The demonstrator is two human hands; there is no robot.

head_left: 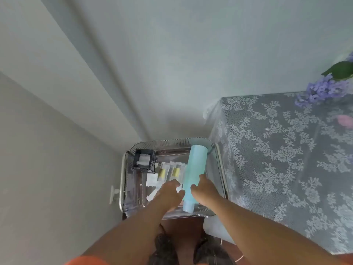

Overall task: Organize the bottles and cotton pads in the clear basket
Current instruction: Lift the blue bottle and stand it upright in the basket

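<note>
The teal bottle (196, 169) lies slantwise in the clear basket (219, 159); its flat base is up against the far right corner, its narrower capped end down at the near edge, so the long axis runs from near to far and leans a little right. Both our hands meet it at the lower third, one on each flank; the right hand (205, 190) is on the bottle's right side, thumb and fingers curled against it in what we read as a grip, though blur hides whether the fingers reach underneath; the left hand (170, 194) comes in from the left with fingers loosely spread, the tips just touching the bottle and pinching nothing. That is what the next move turns on, in our judgement: the bottle sits between the two hands, the right one has it, and the heavy end points away from us, so standing it up means swinging that far end over the near one. Left of it, towards the basket's middle, two small clear bottles (170, 172) with yellow inside lie side by side; beyond them, in the far left corner, a black holder (144, 159) keeps the cotton pads (143, 159); white packets (152, 180) lie flat nearer us.
</note>
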